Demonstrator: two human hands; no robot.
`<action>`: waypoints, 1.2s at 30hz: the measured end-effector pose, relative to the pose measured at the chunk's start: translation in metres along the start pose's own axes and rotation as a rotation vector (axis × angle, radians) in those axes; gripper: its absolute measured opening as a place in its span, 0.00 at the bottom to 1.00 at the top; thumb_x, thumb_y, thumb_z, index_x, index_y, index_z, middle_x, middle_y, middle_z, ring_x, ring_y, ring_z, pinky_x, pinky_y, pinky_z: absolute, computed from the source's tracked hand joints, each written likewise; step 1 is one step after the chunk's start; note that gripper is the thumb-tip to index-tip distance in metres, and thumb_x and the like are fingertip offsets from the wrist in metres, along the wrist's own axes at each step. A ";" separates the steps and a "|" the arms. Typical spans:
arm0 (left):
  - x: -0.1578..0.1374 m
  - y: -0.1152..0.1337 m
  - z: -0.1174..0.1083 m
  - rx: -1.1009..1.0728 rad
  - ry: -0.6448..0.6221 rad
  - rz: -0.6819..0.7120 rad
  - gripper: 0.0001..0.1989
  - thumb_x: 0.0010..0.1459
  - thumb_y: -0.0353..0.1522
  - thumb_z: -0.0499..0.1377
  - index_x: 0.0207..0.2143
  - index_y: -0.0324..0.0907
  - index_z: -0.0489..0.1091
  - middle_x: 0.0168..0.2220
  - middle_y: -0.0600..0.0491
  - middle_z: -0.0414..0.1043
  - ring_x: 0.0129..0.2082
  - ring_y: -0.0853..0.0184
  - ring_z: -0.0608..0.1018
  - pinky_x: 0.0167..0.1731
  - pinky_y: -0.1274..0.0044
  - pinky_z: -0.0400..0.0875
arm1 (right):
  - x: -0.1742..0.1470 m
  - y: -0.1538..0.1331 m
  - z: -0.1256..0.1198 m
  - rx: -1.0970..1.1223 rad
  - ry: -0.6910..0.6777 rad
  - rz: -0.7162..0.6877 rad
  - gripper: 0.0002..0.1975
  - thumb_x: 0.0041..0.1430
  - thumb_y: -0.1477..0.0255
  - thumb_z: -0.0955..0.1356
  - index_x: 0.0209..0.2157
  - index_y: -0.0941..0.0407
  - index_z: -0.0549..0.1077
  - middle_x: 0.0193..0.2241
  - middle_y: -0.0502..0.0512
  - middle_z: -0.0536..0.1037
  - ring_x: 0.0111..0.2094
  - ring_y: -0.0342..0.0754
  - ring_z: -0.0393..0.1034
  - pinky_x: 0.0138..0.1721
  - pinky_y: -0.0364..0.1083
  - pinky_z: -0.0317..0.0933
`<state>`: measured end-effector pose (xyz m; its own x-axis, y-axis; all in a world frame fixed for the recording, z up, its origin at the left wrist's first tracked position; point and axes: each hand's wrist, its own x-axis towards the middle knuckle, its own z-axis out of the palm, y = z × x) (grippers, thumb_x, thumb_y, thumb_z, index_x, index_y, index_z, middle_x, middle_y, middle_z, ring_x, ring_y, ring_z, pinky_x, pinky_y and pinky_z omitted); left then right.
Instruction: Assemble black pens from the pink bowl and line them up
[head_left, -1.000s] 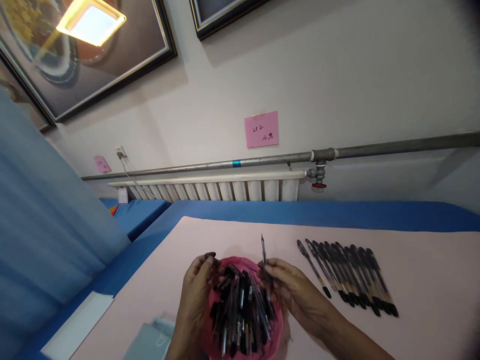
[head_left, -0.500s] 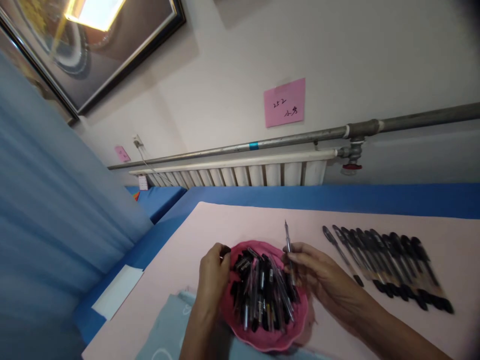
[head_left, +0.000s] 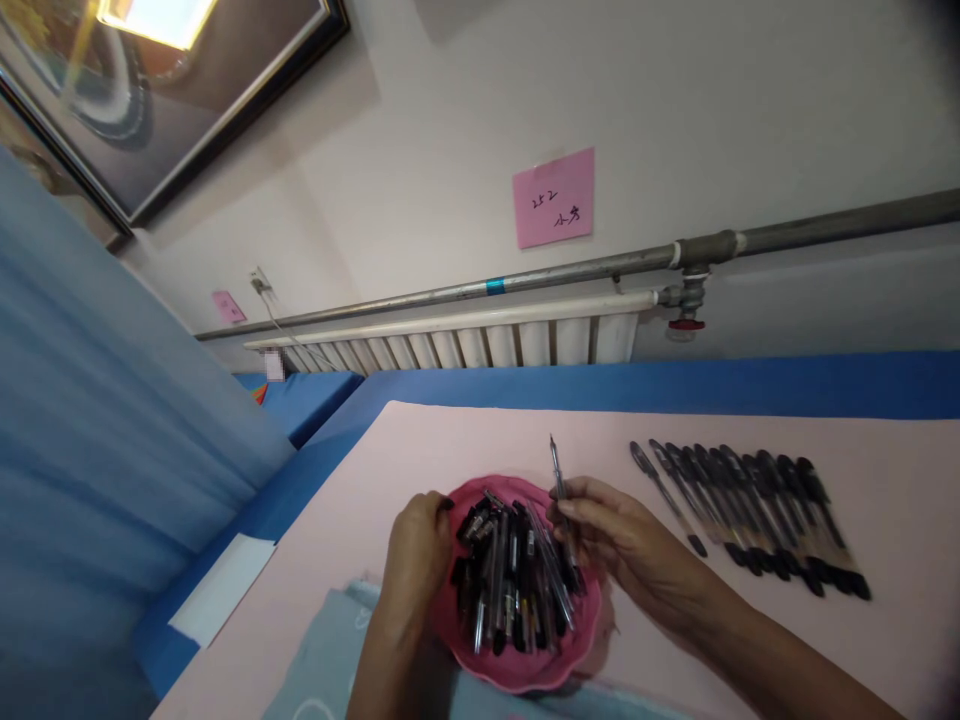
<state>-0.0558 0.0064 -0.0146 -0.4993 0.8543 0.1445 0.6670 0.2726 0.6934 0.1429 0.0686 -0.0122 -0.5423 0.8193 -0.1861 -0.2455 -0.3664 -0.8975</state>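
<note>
A pink scalloped bowl (head_left: pixel 525 680) is heaped with loose pen parts (head_left: pixel 517 580), clear tubes and black pieces mixed together. Over its right rim, my right hand (head_left: pixel 626 545) pinches an uncapped clear pen (head_left: pixel 557 470) between thumb and fingers, its tip pointing up. At the bowl's left rim is my left hand (head_left: pixel 421 540), its fingers closed on a small black piece (head_left: pixel 447 503), mostly hidden, perhaps a pen cap. Several capped black pens (head_left: pixel 750 510) lie side by side in a slanted row to the right, with one pen (head_left: pixel 667 497) slightly apart at the row's left end.
Pale pink sheeting (head_left: pixel 450 435) covers the blue table (head_left: pixel 675 385). A light blue cloth (head_left: pixel 322 650) lies under the bowl, and a white paper (head_left: pixel 223 590) rests at left. Behind stand a radiator (head_left: pixel 495 345) and a pipe (head_left: pixel 600 265). A blue curtain (head_left: pixel 112 400) hangs at left.
The whole view has shifted slightly, moving the scene left and a little up. Both hands keep their places by the bowl, with the pen still upright in my right hand.
</note>
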 end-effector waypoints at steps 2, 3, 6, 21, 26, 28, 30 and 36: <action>0.000 0.001 -0.004 0.069 0.058 0.005 0.11 0.48 0.27 0.52 0.27 0.44 0.74 0.28 0.49 0.71 0.26 0.64 0.69 0.30 0.75 0.58 | 0.000 0.001 0.000 -0.009 0.003 0.003 0.06 0.46 0.70 0.68 0.27 0.57 0.67 0.20 0.47 0.70 0.21 0.40 0.63 0.23 0.41 0.55; 0.000 0.001 -0.006 0.105 0.070 0.019 0.11 0.48 0.27 0.52 0.28 0.44 0.74 0.29 0.48 0.71 0.29 0.63 0.70 0.32 0.74 0.59 | 0.000 0.001 0.000 -0.013 0.005 0.007 0.06 0.46 0.70 0.68 0.27 0.57 0.67 0.20 0.47 0.70 0.21 0.40 0.63 0.23 0.41 0.55; 0.000 0.000 -0.005 0.199 0.101 0.064 0.11 0.47 0.26 0.53 0.29 0.43 0.75 0.35 0.45 0.70 0.38 0.58 0.69 0.39 0.71 0.59 | 0.001 0.000 0.000 -0.029 0.008 0.019 0.06 0.46 0.70 0.67 0.27 0.57 0.67 0.20 0.47 0.70 0.20 0.40 0.63 0.23 0.41 0.55; -0.012 0.016 0.008 0.312 -0.239 0.089 0.09 0.42 0.25 0.54 0.25 0.43 0.73 0.28 0.51 0.68 0.29 0.64 0.69 0.30 0.74 0.58 | 0.002 0.000 0.000 -0.050 -0.023 0.020 0.06 0.46 0.70 0.67 0.28 0.56 0.67 0.19 0.47 0.70 0.18 0.40 0.61 0.20 0.41 0.54; -0.017 0.010 0.020 0.161 -0.123 0.094 0.11 0.37 0.22 0.53 0.22 0.42 0.73 0.25 0.48 0.68 0.27 0.62 0.68 0.30 0.72 0.55 | 0.004 0.002 -0.001 -0.072 -0.034 0.018 0.06 0.47 0.69 0.67 0.28 0.57 0.67 0.19 0.47 0.70 0.18 0.39 0.61 0.20 0.40 0.53; -0.018 0.008 0.024 0.069 -0.085 0.073 0.11 0.36 0.21 0.54 0.21 0.42 0.72 0.24 0.49 0.68 0.26 0.62 0.69 0.31 0.72 0.55 | 0.005 0.003 -0.002 -0.082 -0.044 0.015 0.06 0.48 0.69 0.67 0.28 0.57 0.66 0.19 0.47 0.70 0.18 0.39 0.61 0.19 0.40 0.53; -0.016 0.007 0.024 -0.057 -0.072 0.043 0.09 0.35 0.22 0.55 0.18 0.42 0.71 0.23 0.50 0.68 0.27 0.62 0.69 0.32 0.73 0.56 | 0.005 0.004 -0.003 -0.102 -0.051 0.001 0.05 0.48 0.70 0.66 0.27 0.57 0.66 0.19 0.46 0.70 0.17 0.39 0.60 0.19 0.40 0.52; -0.007 0.015 0.011 -0.662 -0.181 -0.175 0.05 0.40 0.31 0.61 0.23 0.39 0.71 0.22 0.53 0.69 0.23 0.69 0.70 0.26 0.77 0.61 | -0.001 0.006 0.005 -0.311 -0.071 -0.072 0.05 0.49 0.71 0.65 0.30 0.55 0.68 0.18 0.44 0.68 0.18 0.40 0.61 0.20 0.40 0.55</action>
<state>-0.0365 0.0092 -0.0131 -0.4303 0.8984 -0.0880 0.0807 0.1354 0.9875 0.1376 0.0636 -0.0156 -0.5894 0.8017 -0.0990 -0.0344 -0.1473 -0.9885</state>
